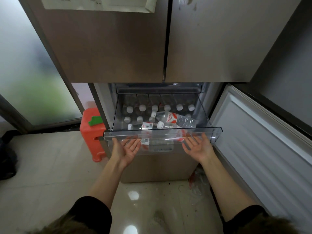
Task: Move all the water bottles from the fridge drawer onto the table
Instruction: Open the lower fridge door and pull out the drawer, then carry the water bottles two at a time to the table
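A kitchen corner held a tall brushed-metal fridge (128, 48) on a pale glossy tiled floor (42, 166), with a frosted glass door to the left and an orange plastic stool (92, 130) just beside the fridge. No tabletop was in view.

Both grips were wide and held nothing. The left hand (128, 149) and the right hand (197, 147) lay palm up under the front lip of a clear plastic fridge drawer (162, 133), fingers straight and reaching beneath it, apparently touching its underside. The drawer was pulled out from the lower compartment, whose door (263, 141) stood swung open to the right.

Inside the drawer, the water bottles (155, 108) stood upright in rows toward the back, white caps showing. Three more lay on their sides near the front, one with a red and white label (173, 119) resting across the others.

The step in hand seemed to be drawing the drawer out or steadying it, with no bottle yet taken. To do it well, the hands would likely keep the pull level and even on both sides, so the loose bottles did not roll, then lift those lying ones first.
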{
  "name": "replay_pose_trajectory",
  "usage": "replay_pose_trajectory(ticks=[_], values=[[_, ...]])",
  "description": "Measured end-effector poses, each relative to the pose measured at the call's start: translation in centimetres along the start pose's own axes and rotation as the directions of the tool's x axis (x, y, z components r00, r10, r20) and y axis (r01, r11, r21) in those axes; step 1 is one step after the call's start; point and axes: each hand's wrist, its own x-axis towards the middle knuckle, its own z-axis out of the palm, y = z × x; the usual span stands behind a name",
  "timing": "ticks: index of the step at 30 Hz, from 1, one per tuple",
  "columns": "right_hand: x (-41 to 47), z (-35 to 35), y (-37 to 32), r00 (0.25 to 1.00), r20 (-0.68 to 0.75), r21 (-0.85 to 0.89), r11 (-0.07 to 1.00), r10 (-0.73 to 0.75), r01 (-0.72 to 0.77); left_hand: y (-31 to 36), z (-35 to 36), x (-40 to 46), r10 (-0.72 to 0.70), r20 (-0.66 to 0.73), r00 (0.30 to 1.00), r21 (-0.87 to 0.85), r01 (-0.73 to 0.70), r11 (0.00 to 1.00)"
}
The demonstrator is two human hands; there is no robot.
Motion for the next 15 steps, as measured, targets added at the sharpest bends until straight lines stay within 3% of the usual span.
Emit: replay_pose_trajectory(ticks=[10, 15], values=[[-1.9, 0.8, 0.1, 1.000, 0.013, 0.033, 0.999, -0.022, 0.021, 1.0, -0.5, -1.2, -0.043, 0.084, 0.996, 0.103, 0.034, 0.994], [-2.7, 1.9, 0.6, 0.995, 0.020, 0.136, 0.986, -0.100, 0.096, 1.4, -0.9, -0.8, -0.045, 0.077, 0.996, 0.142, 0.034, 0.989]])
